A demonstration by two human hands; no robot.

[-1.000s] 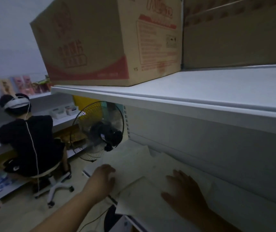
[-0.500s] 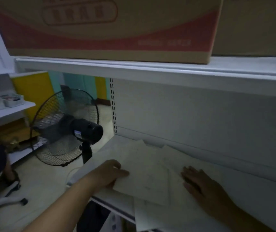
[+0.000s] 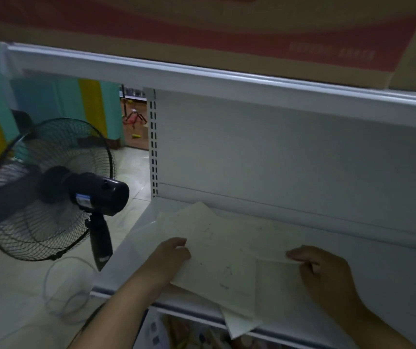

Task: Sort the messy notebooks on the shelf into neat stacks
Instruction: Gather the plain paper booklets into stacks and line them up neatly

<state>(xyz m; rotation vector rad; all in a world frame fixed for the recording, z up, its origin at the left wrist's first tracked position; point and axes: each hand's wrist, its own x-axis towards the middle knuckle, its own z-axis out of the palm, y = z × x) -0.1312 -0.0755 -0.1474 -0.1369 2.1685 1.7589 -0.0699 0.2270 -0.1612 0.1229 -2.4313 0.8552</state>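
Observation:
Several thin pale notebooks (image 3: 217,250) lie overlapping and askew on a white metal shelf (image 3: 383,278). My left hand (image 3: 170,258) holds the left edge of the top large notebook, thumb on its cover. My right hand (image 3: 325,275) rests on the pile's right side, its fingers curled over the far edge of a smaller pale notebook (image 3: 277,280). One notebook's corner (image 3: 239,323) sticks out over the shelf's front lip.
A black standing fan (image 3: 50,190) stands on the floor just left of the shelf, with its cable looping below. An upper shelf (image 3: 227,79) hangs overhead and carries a big cardboard box (image 3: 202,28). Goods show on the shelf underneath.
The view has swung right and closer to the shelf. My left hand took hold of the top notebook's left edge. My right hand slid back and its fingers curled onto the smaller notebook.

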